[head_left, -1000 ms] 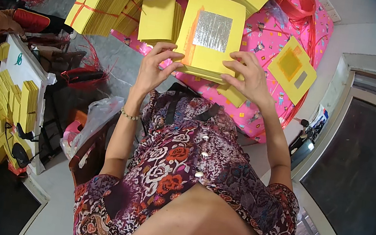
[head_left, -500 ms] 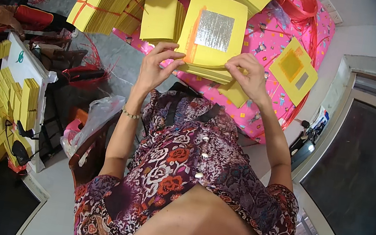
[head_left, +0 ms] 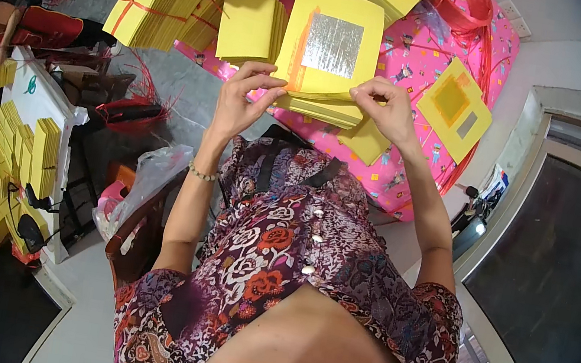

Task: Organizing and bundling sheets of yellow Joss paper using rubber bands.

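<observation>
Paper bundles [head_left: 157, 10] beside and beyond silver-patched stack [head_left: 330, 54]

Matt paper sheet [head_left: 320, 83]; glossy foil [head_left: 332, 46]

Small workshop: tied yellow paper bundles [head_left: 153, 17], co-worker [head_left: 47, 27] at white table [head_left: 49, 94].

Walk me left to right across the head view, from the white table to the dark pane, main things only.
White table, red-tied paper bundle, left hand, silver square, right hand, orange-marked yellow card, dark pane.
</observation>
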Demonstrator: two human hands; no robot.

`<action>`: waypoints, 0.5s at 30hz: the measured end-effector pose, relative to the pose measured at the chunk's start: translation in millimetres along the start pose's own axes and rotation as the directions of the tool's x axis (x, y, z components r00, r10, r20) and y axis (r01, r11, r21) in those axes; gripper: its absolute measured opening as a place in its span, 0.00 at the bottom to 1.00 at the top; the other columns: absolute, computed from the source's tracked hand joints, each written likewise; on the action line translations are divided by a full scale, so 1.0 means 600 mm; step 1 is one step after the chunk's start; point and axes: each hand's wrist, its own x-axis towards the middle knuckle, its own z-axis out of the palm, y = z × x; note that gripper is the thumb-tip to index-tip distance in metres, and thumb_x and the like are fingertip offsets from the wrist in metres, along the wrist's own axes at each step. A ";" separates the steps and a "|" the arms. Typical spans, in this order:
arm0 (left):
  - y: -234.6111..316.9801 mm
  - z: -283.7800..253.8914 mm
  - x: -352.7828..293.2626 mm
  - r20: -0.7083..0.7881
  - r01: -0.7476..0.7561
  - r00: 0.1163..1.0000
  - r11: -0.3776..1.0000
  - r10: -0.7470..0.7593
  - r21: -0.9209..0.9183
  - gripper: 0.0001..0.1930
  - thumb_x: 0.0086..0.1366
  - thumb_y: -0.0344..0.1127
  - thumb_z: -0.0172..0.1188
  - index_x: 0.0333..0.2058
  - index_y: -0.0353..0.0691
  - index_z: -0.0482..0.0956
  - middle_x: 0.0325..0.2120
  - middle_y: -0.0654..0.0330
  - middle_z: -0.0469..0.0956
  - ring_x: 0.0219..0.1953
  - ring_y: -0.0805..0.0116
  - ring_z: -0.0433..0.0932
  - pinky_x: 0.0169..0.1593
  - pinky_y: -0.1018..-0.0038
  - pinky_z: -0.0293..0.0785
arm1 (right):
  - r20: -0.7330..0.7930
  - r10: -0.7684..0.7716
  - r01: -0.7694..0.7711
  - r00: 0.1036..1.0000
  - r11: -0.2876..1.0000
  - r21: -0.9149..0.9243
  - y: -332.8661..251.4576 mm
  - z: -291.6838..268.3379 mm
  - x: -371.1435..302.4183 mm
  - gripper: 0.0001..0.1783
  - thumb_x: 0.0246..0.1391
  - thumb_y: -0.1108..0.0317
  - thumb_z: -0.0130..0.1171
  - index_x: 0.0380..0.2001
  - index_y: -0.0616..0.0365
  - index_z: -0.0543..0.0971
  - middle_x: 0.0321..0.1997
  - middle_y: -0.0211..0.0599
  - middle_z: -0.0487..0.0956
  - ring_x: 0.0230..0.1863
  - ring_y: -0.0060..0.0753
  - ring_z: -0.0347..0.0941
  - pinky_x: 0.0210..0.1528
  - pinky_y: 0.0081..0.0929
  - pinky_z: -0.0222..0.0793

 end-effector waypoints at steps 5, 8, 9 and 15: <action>-0.005 0.008 -0.003 -0.044 0.015 0.999 1.000 -0.015 0.010 0.07 0.55 0.31 0.66 0.34 0.39 0.84 0.40 0.56 0.78 0.39 0.68 0.78 0.42 0.75 0.75 | 0.054 0.011 -0.006 0.998 0.997 -0.079 -0.001 -0.006 0.003 0.08 0.52 0.70 0.61 0.27 0.65 0.81 0.27 0.29 0.76 0.30 0.17 0.71 0.34 0.18 0.65; -0.001 0.013 -0.005 -0.083 0.081 0.993 0.996 -0.084 -0.046 0.07 0.53 0.33 0.67 0.32 0.41 0.85 0.38 0.55 0.79 0.39 0.63 0.79 0.42 0.72 0.74 | 0.055 0.010 -0.006 0.998 0.997 -0.083 0.001 -0.006 0.004 0.08 0.52 0.70 0.61 0.27 0.65 0.81 0.27 0.29 0.76 0.30 0.17 0.71 0.34 0.18 0.65; -0.001 0.015 -0.005 -0.083 0.081 0.993 0.996 -0.084 -0.046 0.07 0.53 0.33 0.67 0.32 0.41 0.85 0.38 0.55 0.79 0.39 0.63 0.79 0.42 0.72 0.74 | 0.054 0.011 -0.006 0.999 0.996 -0.091 0.001 -0.006 0.004 0.08 0.52 0.70 0.62 0.27 0.65 0.81 0.27 0.28 0.76 0.30 0.17 0.70 0.34 0.18 0.65; -0.001 0.017 -0.004 -0.107 0.091 0.989 0.994 -0.098 -0.066 0.07 0.54 0.32 0.66 0.32 0.41 0.85 0.37 0.54 0.79 0.39 0.63 0.79 0.43 0.72 0.74 | 0.051 0.032 -0.029 0.998 0.998 -0.051 -0.002 -0.005 0.006 0.09 0.52 0.69 0.61 0.26 0.66 0.80 0.27 0.28 0.76 0.29 0.16 0.70 0.34 0.17 0.64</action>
